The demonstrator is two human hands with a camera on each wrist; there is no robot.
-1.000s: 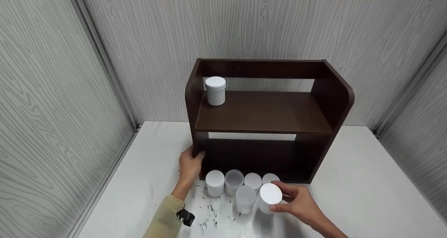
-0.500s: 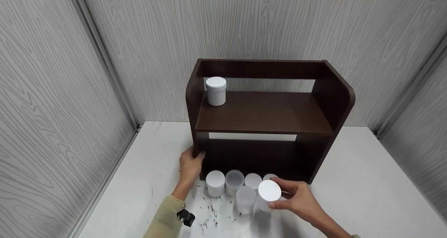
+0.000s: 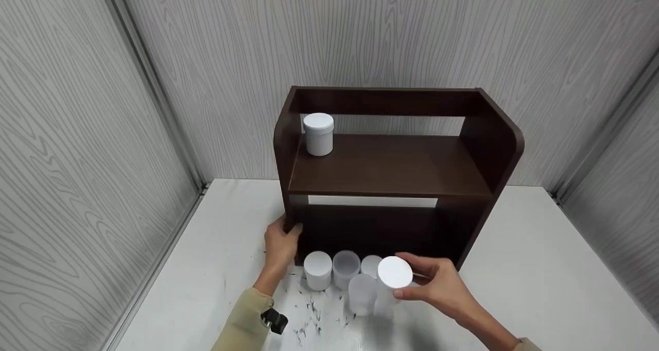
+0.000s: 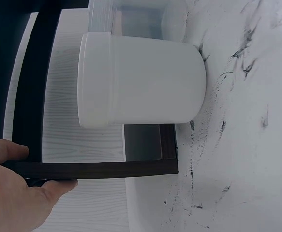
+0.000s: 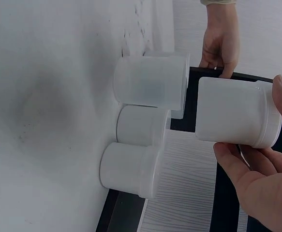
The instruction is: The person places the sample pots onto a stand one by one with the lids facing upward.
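My right hand (image 3: 440, 289) holds a white lidded jar (image 3: 395, 273) by its lid, raised above the table. In the right wrist view, the thumb and fingers grip that jar at its lid end. My left hand (image 3: 280, 245) grips the left side panel of a dark brown two-tier shelf (image 3: 391, 171), thumb on the inner face. In front of the shelf stand a white jar (image 3: 317, 273), a translucent cup (image 3: 346, 269) and another translucent cup (image 3: 362, 295) nearer me. Two white jars, a middle one (image 5: 141, 124) and an end one (image 5: 129, 169), show beside them in the right wrist view.
One white lidded jar (image 3: 319, 135) stands at the left end of the shelf's upper tier. Dark scuff marks (image 3: 311, 310) streak the white tabletop (image 3: 226, 222). Grey wood-grain panels (image 3: 391, 42) enclose the back and sides.
My right hand has lifted the white jar a little higher and slightly left, now covering the rightmost standing jar in the head view. My left hand stays on the shelf panel.
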